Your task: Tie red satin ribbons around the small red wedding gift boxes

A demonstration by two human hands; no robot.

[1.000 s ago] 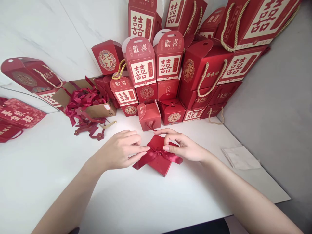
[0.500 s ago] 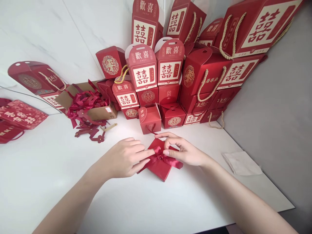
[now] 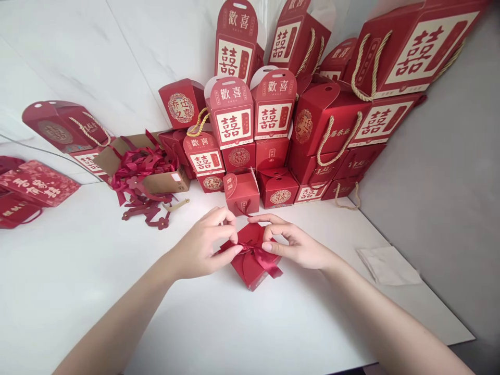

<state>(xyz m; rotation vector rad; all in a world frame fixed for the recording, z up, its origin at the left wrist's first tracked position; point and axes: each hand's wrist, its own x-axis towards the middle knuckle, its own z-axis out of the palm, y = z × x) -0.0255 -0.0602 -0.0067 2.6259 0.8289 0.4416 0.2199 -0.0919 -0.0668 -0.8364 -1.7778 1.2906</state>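
A small red box (image 3: 250,273) sits on the white table, turned cornerwise, with curved flaps folded over its top. Across the top runs a shiny red ribbon (image 3: 269,263), gathered near the middle, one tail hanging over the near right side. My left hand (image 3: 209,242) pinches the ribbon's left part between thumb and fingers. On the other side, my right hand (image 3: 295,242) has its thumb and fingers closed on the ribbon near the box's right corner.
Behind stand stacked red gift boxes (image 3: 279,198) with rope handles. A cardboard box (image 3: 164,182) of red ribbons is at the back left, with loose flower-ended strips (image 3: 162,221) before it. Red bags (image 3: 42,182) lie far left, a folded white cloth (image 3: 390,265) right.
My left fingers have curled from extended into a pinch on the ribbon. The ribbon's right tail has shifted left and down, uncovering more flaps, and the small box sits slightly turned.
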